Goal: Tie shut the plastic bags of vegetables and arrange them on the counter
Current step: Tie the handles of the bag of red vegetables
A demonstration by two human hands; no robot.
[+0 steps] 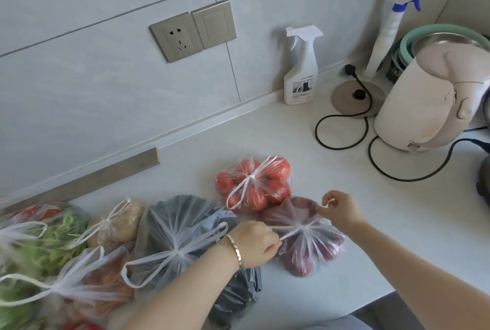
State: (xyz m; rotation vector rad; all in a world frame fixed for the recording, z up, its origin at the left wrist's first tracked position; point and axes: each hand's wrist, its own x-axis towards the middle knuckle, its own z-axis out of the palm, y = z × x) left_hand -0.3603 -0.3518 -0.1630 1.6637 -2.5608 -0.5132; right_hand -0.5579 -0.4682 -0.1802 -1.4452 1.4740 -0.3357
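The person is working on the bag of purple-red vegetables [313,250], which is sitting on the white tabletop [344,170] just in front of the bag of tomatoes [254,183] and touching it. The left hand [254,243] is pinching one twisted handle strand beside the gathered neck. The right hand [342,213] is pinching the other strand with curled fingers, so the two are drawing apart across the bag's mouth. The film is looking thin, soft and slippery, and it is likely to stretch or tear under a hard yank, so the handles close to the knot seem the sensible place to hold. The load inside appears rounded and fairly heavy, probably enough to anchor the bag while the knot is cinching. To the left, the dark-vegetable bag [180,231], the potato bag [119,223], what looks like a carrot bag [98,276] and the greens bag [39,239] are lying bunched together, their necks appearing knotted, as is the tomato bag's.
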